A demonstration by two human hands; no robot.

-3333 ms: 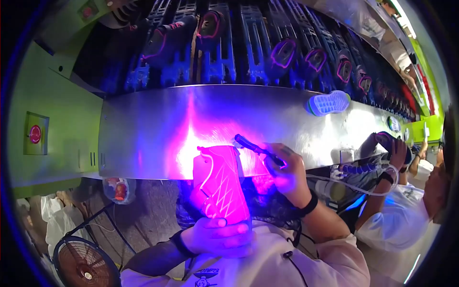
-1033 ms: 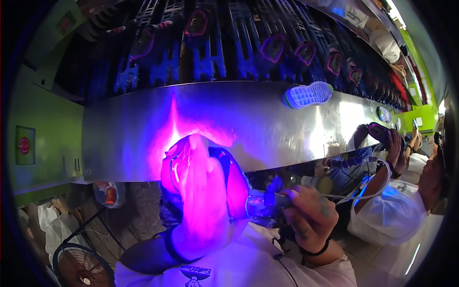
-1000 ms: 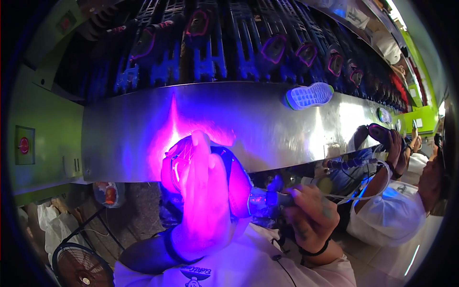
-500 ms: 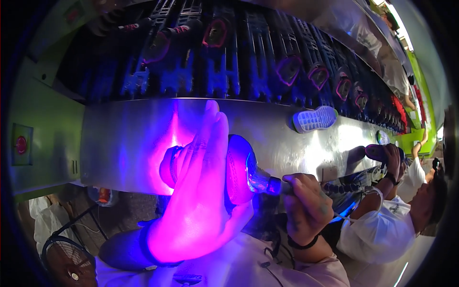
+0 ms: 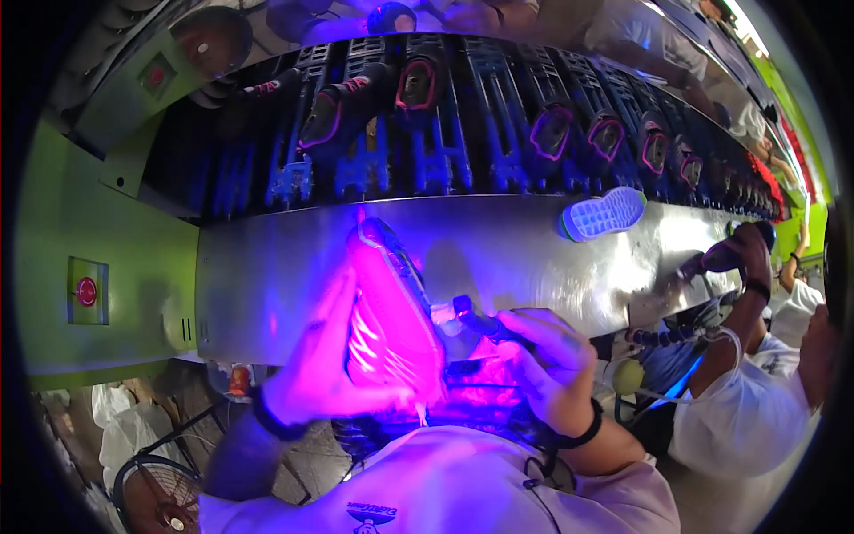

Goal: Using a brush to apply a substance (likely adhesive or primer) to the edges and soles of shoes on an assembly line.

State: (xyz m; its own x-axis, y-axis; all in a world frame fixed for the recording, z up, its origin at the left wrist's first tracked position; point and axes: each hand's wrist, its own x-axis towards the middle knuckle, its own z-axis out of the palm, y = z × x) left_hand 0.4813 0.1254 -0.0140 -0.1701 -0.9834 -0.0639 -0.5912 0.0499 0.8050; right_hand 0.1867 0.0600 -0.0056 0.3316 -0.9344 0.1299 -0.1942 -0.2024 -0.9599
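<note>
My left hand (image 5: 311,356) is wrapped around the left side of a shoe upper (image 5: 391,320), which stands tilted with its far end up over the metal table's near edge. Bright pink-violet light covers shoe and hand. In my closed right hand (image 5: 556,360) is a brush-like tool (image 5: 485,322) with a dark handle and a pale tip, the tip right by the shoe's right edge; whether it touches I cannot tell. A pale shoe sole (image 5: 603,214) with a green rim lies on the table, to the right.
Behind the metal table (image 5: 267,258), a conveyor of dark blue racks (image 5: 498,116) carries several dark shoe uppers with pink edges. A green housing with a red button (image 5: 85,291) stands left, a fan (image 5: 160,498) below it. At right, a co-worker's hand (image 5: 754,254) holds a dark shoe.
The shoe has turned from crosswise to lengthwise, and my left hand now sits at its left side instead of across it. The tool has swung up and left in my right hand.
</note>
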